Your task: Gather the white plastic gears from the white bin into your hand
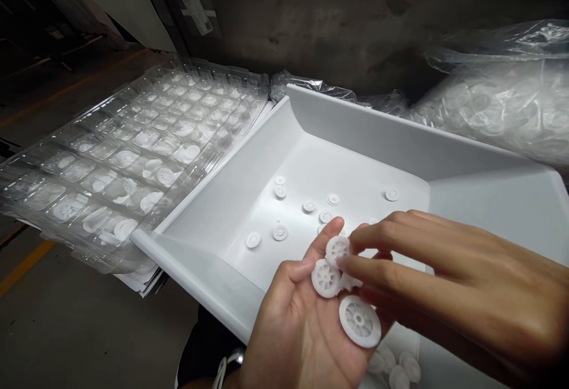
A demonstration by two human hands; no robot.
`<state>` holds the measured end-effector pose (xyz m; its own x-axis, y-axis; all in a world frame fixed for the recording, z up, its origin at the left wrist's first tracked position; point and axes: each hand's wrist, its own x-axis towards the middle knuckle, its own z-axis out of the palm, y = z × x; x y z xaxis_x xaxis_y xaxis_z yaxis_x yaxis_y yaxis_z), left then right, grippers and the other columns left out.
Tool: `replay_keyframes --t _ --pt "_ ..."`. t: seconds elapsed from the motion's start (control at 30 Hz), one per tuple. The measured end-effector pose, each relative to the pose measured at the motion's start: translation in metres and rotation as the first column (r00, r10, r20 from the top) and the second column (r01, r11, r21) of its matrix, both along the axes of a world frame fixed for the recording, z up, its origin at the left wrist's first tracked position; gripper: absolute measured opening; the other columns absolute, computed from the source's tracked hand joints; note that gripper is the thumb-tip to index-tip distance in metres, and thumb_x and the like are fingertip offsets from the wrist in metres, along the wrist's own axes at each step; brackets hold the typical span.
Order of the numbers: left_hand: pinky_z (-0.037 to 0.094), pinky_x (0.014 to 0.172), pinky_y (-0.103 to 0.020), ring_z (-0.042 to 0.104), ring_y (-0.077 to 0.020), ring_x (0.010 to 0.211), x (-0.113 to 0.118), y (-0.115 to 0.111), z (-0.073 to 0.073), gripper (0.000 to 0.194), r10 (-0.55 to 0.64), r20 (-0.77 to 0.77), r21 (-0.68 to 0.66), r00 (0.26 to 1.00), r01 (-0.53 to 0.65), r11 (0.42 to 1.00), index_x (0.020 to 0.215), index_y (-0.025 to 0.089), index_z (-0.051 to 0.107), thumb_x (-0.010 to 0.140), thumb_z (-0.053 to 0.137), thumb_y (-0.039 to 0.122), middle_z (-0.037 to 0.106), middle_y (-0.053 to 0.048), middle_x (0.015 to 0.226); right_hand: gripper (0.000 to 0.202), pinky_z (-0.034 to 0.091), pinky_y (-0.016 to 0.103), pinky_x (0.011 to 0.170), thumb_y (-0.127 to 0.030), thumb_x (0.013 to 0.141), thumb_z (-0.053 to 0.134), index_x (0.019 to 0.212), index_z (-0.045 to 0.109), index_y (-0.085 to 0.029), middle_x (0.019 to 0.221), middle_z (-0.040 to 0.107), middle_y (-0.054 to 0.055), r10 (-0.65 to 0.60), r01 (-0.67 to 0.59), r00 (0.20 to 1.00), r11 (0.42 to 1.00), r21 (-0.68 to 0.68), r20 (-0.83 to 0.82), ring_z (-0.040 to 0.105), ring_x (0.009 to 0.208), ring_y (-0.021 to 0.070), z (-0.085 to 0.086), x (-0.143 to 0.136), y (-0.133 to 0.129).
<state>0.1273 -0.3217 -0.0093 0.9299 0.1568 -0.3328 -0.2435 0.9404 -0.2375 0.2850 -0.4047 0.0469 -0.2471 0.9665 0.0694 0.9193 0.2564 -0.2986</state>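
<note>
My left hand (pixel 306 329) is cupped palm up over the white tray (pixel 249 187), with several small white plastic wheels in it. One large spoked wheel (pixel 360 321) lies on the palm, and a smaller spoked wheel (pixel 326 278) rests by the thumb. From above, my right hand (pixel 427 276) reaches over, its fingertips closed on another small wheel (pixel 338 251) at the left fingers. A further white piece under the right fingers is partly hidden. More small wheels (pixel 280 233) are scattered on the tray floor, and several others (pixel 400 368) sit in a cluster below my hands.
Left of the tray, a clear plastic blister tray (pixel 102 152) holds white parts in many of its pockets, stacked on sheets. Behind at the right lies a clear bag (pixel 502 98) full of white parts. A dark wall (pixel 333 15) stands at the back.
</note>
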Motion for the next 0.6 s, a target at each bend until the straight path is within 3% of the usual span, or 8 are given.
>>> replay_keyframes --t 0.13,0.27,0.43,0.6 --pt "0.044 0.094 -0.032 0.064 -0.0185 0.102 0.0021 -0.0016 0.0036 0.051 0.004 -0.01 -0.001 1.0 -0.004 1.0 0.141 0.019 0.04 0.09 0.045 0.024 0.06 -0.012 0.121 0.038 0.05 0.029 0.072 -0.01 0.096 0.051 0.132 0.05 -0.021 0.121 0.056 0.005 -0.065 0.065 0.997 0.998 0.02 -0.037 0.056 0.095 0.0171 -0.0008 -0.0034 -0.0004" --pt "0.041 0.102 -0.036 0.064 -0.0173 0.1 0.0037 -0.0019 0.0044 0.045 0.014 0.015 0.014 1.0 -0.014 1.0 0.136 0.021 0.046 0.091 0.044 0.022 0.061 -0.011 0.123 0.052 0.052 0.025 0.071 -0.011 0.092 0.053 0.141 0.043 -0.026 0.126 0.053 0.002 -0.11 0.11 0.994 0.994 -0.024 -0.013 0.056 0.095 0.0151 -0.0044 -0.0048 -0.0015" --pt "0.036 0.11 -0.035 0.061 -0.0173 0.107 0.0043 -0.0026 0.0034 0.035 0.049 0.038 0.024 0.998 -0.05 0.998 0.122 0.014 0.056 0.092 0.041 0.021 0.059 -0.014 0.126 0.037 0.05 0.028 0.062 -0.015 0.097 0.045 0.133 0.048 -0.022 0.118 0.055 0.005 -0.12 0.119 0.992 0.992 0.032 0.042 0.057 0.083 0.0148 -0.0076 -0.0025 0.0001" --pt "0.04 0.105 -0.029 0.063 -0.0176 0.106 0.0048 -0.0007 0.0063 0.038 0.044 0.054 0.029 0.998 -0.045 0.999 0.125 0.009 0.056 0.093 0.039 0.021 0.06 -0.016 0.123 0.03 0.048 0.033 0.062 -0.031 0.104 0.041 0.13 0.052 -0.021 0.112 0.058 0.006 -0.148 0.144 0.988 0.987 0.076 0.053 0.059 0.083 0.0183 -0.0048 0.0025 0.0029"
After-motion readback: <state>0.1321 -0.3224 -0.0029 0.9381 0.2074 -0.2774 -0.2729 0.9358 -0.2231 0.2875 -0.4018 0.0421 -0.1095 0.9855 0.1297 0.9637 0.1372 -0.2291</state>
